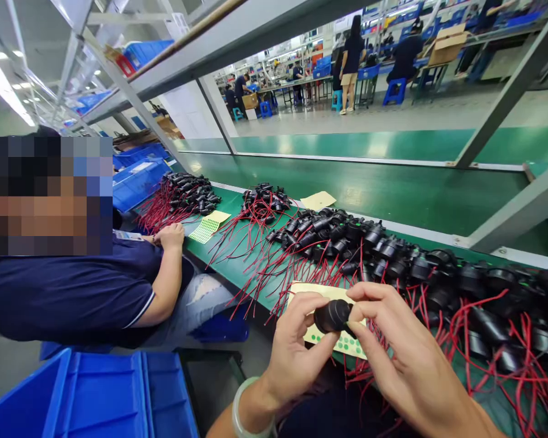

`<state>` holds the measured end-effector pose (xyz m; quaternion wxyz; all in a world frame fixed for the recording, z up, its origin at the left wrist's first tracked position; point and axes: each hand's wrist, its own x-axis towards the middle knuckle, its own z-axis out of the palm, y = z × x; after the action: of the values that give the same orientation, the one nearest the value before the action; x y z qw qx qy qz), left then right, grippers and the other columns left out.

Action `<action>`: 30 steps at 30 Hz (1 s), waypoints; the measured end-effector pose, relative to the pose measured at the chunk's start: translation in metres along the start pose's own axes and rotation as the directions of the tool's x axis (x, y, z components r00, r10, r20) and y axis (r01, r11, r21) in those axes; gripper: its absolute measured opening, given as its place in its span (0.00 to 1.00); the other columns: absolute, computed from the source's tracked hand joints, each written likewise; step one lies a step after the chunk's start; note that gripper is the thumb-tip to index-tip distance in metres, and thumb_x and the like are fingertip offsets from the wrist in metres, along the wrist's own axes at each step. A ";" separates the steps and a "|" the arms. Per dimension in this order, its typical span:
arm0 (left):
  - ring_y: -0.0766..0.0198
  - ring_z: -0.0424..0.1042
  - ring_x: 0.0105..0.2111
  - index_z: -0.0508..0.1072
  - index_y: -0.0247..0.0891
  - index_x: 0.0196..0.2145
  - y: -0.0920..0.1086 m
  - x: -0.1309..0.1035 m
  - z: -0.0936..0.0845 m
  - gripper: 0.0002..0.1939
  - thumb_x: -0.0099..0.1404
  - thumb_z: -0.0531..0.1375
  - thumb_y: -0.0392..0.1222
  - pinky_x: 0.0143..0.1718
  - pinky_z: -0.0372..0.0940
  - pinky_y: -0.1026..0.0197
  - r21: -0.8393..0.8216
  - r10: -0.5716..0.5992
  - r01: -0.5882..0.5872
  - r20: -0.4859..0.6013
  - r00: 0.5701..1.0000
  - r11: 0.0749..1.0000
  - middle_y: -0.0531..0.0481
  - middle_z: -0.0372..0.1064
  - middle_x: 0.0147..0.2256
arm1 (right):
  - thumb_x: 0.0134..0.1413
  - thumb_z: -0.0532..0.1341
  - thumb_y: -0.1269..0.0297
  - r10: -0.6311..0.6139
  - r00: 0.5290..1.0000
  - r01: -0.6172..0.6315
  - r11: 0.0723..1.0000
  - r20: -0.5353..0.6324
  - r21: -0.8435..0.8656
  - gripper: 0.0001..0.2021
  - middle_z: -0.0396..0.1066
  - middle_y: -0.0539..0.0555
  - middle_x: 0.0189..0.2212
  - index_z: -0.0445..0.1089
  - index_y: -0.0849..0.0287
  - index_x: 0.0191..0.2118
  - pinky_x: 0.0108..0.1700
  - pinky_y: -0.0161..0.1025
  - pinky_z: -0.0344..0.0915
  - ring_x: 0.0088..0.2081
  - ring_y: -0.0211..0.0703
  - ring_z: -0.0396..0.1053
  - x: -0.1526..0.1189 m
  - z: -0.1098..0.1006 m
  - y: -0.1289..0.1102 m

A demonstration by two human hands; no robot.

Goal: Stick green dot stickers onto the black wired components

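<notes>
Between both hands, near the bench's front edge, is a black cylindrical part [332, 316]. My left hand [298, 347] grips its left side between thumb and fingers, and a pale bangle circles that wrist. My right hand [395, 347] pinches the right end with thumb and fingertips. Behind and under the hands lies a pale sheet [317, 291] with rows of green dot stickers. Past it stretches a long heap of similar black parts [328, 234] with red wires, some bearing green dots.
A person in a dark shirt [73, 292] sits at the left, hands on the bench. Blue bins [104, 389] stand lower left. Further heaps [189, 193] and a sticker sheet [204, 230] lie on the green bench. Metal frame posts [506, 91] rise behind.
</notes>
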<state>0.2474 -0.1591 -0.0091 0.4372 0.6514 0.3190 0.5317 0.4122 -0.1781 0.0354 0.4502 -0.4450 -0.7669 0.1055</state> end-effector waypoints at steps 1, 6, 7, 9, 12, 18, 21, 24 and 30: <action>0.62 0.69 0.45 0.70 0.46 0.49 -0.001 0.000 0.000 0.23 0.58 0.62 0.27 0.45 0.70 0.62 0.039 0.023 -0.022 -0.013 1.000 0.999 0.48 0.67 0.43 | 0.62 0.53 0.73 -0.003 1.000 0.002 1.000 -0.014 -0.018 0.06 0.66 0.58 0.42 0.64 0.56 0.40 0.45 0.43 0.69 0.48 0.46 0.67 0.000 0.002 0.000; 0.59 0.70 0.44 0.68 0.45 0.51 -0.004 -0.001 -0.002 0.23 0.59 0.62 0.27 0.45 0.69 0.57 0.201 0.135 -0.123 -0.047 0.990 0.972 0.47 0.68 0.43 | 0.62 0.52 0.73 -0.031 0.997 0.025 0.996 -0.070 -0.089 0.06 0.68 0.58 0.39 0.65 0.57 0.39 0.43 0.43 0.70 0.46 0.46 0.68 0.002 0.007 -0.002; 0.58 0.70 0.44 0.68 0.45 0.51 -0.004 0.000 -0.002 0.24 0.59 0.62 0.27 0.45 0.69 0.56 0.217 0.149 -0.137 -0.043 0.988 0.966 0.46 0.68 0.43 | 0.63 0.52 0.73 -0.036 0.997 0.029 0.995 -0.075 -0.096 0.06 0.67 0.58 0.39 0.65 0.57 0.40 0.43 0.43 0.70 0.46 0.46 0.68 0.002 0.008 -0.002; 0.57 0.70 0.44 0.67 0.44 0.51 -0.005 0.000 -0.003 0.23 0.59 0.62 0.28 0.45 0.69 0.54 0.234 0.169 -0.156 -0.036 0.985 0.960 0.45 0.68 0.43 | 0.63 0.52 0.73 -0.047 0.996 0.038 0.993 -0.079 -0.109 0.06 0.67 0.59 0.40 0.64 0.58 0.41 0.44 0.43 0.70 0.46 0.46 0.67 0.001 0.010 -0.002; 0.57 0.70 0.45 0.67 0.44 0.52 -0.005 0.000 -0.003 0.23 0.60 0.61 0.28 0.45 0.69 0.54 0.249 0.182 -0.167 -0.036 0.983 0.954 0.44 0.67 0.44 | 0.63 0.52 0.74 -0.064 0.995 0.054 0.990 -0.076 -0.130 0.06 0.66 0.59 0.42 0.64 0.60 0.42 0.46 0.44 0.68 0.47 0.46 0.66 0.000 0.012 0.000; 0.56 0.70 0.46 0.67 0.44 0.52 -0.006 -0.001 -0.003 0.24 0.60 0.61 0.27 0.46 0.70 0.53 0.274 0.192 -0.174 -0.042 0.980 0.946 0.44 0.67 0.44 | 0.64 0.51 0.74 -0.076 0.994 0.061 0.984 -0.078 -0.170 0.06 0.65 0.59 0.42 0.63 0.61 0.42 0.47 0.43 0.67 0.47 0.45 0.66 -0.002 0.014 0.002; 0.56 0.70 0.46 0.67 0.44 0.53 -0.007 -0.001 -0.003 0.25 0.60 0.61 0.27 0.47 0.69 0.53 0.275 0.204 -0.185 -0.039 0.978 0.943 0.43 0.66 0.45 | 0.64 0.51 0.73 -0.084 0.993 0.066 0.980 -0.089 -0.186 0.06 0.66 0.59 0.41 0.63 0.60 0.43 0.46 0.42 0.68 0.46 0.45 0.67 -0.001 0.015 0.001; 0.57 0.69 0.47 0.66 0.44 0.53 -0.008 -0.002 -0.002 0.25 0.60 0.61 0.27 0.47 0.69 0.54 0.265 0.205 -0.187 -0.044 0.978 0.946 0.44 0.66 0.45 | 0.64 0.50 0.74 -0.097 0.991 0.077 0.978 -0.097 -0.194 0.06 0.66 0.59 0.40 0.63 0.61 0.43 0.45 0.40 0.69 0.46 0.44 0.67 0.000 0.015 0.001; 0.57 0.69 0.47 0.67 0.41 0.53 -0.009 -0.002 -0.002 0.25 0.60 0.60 0.26 0.47 0.69 0.53 0.291 0.234 -0.210 -0.048 0.971 0.933 0.43 0.66 0.46 | 0.64 0.51 0.74 -0.124 0.985 0.097 0.972 -0.118 -0.215 0.06 0.68 0.59 0.40 0.64 0.62 0.42 0.46 0.39 0.69 0.45 0.43 0.68 0.001 0.015 0.001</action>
<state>0.2453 -0.1566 -0.0184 0.2627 0.7169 0.3341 0.5527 0.4009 -0.1732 0.0266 0.4554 -0.4523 -0.7663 -0.0302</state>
